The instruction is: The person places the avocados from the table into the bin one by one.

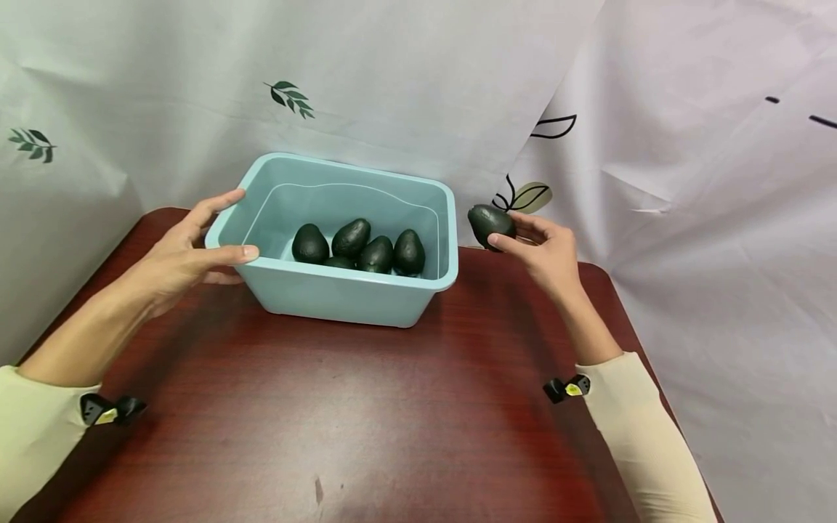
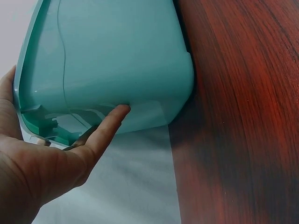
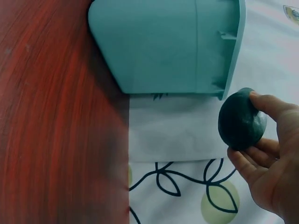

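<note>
A light blue plastic bin (image 1: 340,294) stands near the back of the table, with several dark green avocados (image 1: 352,238) lying on its floor. My left hand (image 1: 179,254) grips the bin's left end, thumb over the rim and fingers against the outer wall; the left wrist view shows fingertips (image 2: 122,110) touching that wall. To the right of the bin, my right hand (image 1: 546,250) pinches one avocado (image 1: 490,225) between thumb and fingers, above the table's back edge. In the right wrist view that avocado (image 3: 240,120) is apart from the bin's end wall (image 3: 163,46).
The dark red wooden table (image 1: 366,421) extends in front of the bin. A pale curtain (image 1: 418,87) with leaf prints hangs directly behind and on both sides. Small black devices (image 1: 567,388) sit on both wrists.
</note>
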### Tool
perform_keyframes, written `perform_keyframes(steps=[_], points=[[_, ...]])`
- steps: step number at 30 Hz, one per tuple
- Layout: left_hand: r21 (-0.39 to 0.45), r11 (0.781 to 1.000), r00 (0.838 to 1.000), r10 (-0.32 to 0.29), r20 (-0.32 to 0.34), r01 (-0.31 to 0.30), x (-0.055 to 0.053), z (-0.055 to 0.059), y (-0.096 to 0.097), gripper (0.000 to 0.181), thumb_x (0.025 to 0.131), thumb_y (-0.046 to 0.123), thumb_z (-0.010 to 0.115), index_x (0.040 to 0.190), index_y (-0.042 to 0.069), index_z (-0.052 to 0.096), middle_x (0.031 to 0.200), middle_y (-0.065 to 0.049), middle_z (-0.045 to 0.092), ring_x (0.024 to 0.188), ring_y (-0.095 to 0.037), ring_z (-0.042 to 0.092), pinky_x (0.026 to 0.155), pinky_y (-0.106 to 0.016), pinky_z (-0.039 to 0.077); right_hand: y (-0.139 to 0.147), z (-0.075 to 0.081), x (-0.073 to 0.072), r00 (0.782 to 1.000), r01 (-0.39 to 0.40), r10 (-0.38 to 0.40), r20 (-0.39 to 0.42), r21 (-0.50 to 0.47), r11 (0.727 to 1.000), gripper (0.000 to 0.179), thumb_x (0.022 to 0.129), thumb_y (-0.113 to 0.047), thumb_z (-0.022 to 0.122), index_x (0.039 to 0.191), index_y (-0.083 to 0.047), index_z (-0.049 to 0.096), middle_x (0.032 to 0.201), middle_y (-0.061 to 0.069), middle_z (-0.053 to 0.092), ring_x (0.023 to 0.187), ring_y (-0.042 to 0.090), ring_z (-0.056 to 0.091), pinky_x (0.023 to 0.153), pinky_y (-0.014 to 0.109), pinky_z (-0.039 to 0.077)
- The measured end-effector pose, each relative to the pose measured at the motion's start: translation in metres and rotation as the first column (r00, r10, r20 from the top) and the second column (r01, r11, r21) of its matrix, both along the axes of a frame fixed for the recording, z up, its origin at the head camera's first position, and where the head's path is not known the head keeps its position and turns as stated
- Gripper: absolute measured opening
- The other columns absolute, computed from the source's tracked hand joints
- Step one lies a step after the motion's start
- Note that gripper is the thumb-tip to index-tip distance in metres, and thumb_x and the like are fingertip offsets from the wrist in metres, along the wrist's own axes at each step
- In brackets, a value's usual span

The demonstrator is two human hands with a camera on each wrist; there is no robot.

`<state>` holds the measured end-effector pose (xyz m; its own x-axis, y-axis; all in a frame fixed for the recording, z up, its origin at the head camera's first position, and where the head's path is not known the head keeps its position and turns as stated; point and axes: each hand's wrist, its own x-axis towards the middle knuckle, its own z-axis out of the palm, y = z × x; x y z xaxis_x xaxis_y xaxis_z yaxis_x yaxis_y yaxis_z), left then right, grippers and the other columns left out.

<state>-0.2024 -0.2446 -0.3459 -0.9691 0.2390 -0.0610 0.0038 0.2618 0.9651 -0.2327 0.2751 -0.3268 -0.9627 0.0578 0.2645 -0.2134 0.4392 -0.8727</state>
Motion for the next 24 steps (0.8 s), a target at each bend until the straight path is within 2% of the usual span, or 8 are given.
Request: perform_keyframes(steps=[6,12,17,24], points=[[-0.001,1.0,1.0,0.002,-0.002,-0.002,-0.001,0.0,0.001,0.086,0.1,0.018,0.069,0.162,0.05,0.018,0.162,-0.004,0.023,0.127,-0.019,0.045,0.081,-0.033,0.064,-0.006,0.004,0.0,1.0,-0.008,0.008,-0.018,0.006,1.0,0.058,0.078,-0.033,0.093,0.13,-0.017,0.074,0.12,0.01,0.077,0.103,0.011,0.076,0.09,0.02,0.06],[0.001,1.0,1.0,0.006,-0.001,-0.006,0.0,0.0,0.0,0.087,0.1,0.017,0.069,0.162,0.05,0.018,0.161,-0.003,0.024,0.127,-0.019,0.046,0.082,-0.033,0.065,-0.013,0.011,0.0,0.998,-0.036,0.035,-0.056,-0.025,0.999,0.053,0.078,-0.03,0.094,0.126,-0.016,0.076,0.114,0.009,0.078,0.1,0.013,0.078,0.08,0.022,0.063],[0.005,1.0,1.0,0.004,0.001,-0.004,0.001,0.0,0.0,0.088,0.1,0.017,0.069,0.163,0.049,0.018,0.162,-0.002,0.024,0.127,-0.019,0.046,0.082,-0.033,0.064,-0.021,0.017,0.002,0.996,-0.042,0.038,-0.079,-0.05,0.998,0.054,0.078,-0.026,0.094,0.128,-0.014,0.075,0.115,0.009,0.078,0.099,0.012,0.078,0.084,0.019,0.061],[0.004,1.0,1.0,0.001,0.0,-0.001,0.0,0.0,0.001,0.088,0.1,0.017,0.069,0.163,0.049,0.017,0.162,-0.002,0.023,0.127,-0.019,0.045,0.081,-0.033,0.064,-0.033,0.025,0.006,0.989,-0.091,0.083,-0.125,-0.061,0.994,0.053,0.079,-0.022,0.093,0.128,-0.013,0.075,0.116,0.012,0.077,0.099,0.015,0.078,0.088,0.023,0.062]])
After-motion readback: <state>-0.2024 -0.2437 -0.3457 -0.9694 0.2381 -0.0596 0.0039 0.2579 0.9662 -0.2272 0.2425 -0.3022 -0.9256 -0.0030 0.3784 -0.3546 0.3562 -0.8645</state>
